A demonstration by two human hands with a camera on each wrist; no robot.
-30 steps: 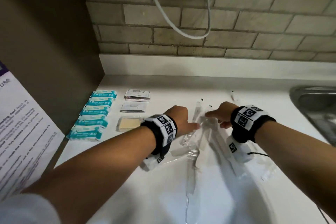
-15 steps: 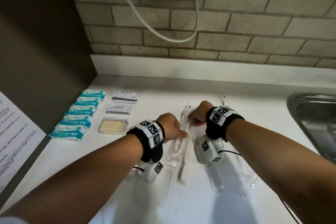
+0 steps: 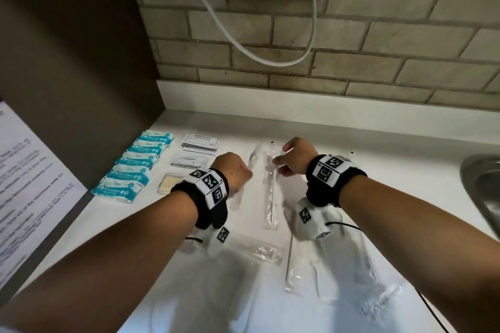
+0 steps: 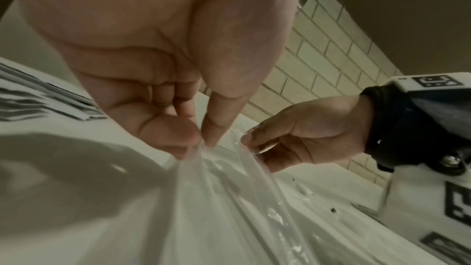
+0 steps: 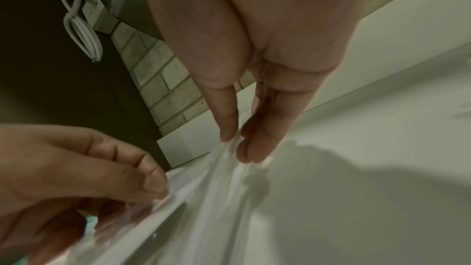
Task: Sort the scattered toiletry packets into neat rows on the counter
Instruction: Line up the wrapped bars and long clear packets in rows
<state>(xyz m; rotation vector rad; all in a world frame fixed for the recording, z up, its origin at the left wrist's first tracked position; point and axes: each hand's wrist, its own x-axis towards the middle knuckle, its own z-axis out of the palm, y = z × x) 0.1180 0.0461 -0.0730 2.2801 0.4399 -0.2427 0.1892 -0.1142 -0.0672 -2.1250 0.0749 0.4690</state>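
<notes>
We have two long clear packets lying side by side on the counter, long axes running away from us toward the wall. Our left hand pinches the far end of the left one (thumb against forefinger, plain in the left wrist view); our right hand pinches the right one. The head view alone shows more packets lying askew nearer us, beneath the right wrist.

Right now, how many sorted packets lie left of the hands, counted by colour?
Teal packets: 5
White sachet piles: 2 (number of sachets in each pile unclear)
Yellowish packet: 1
Total: 8
</notes>
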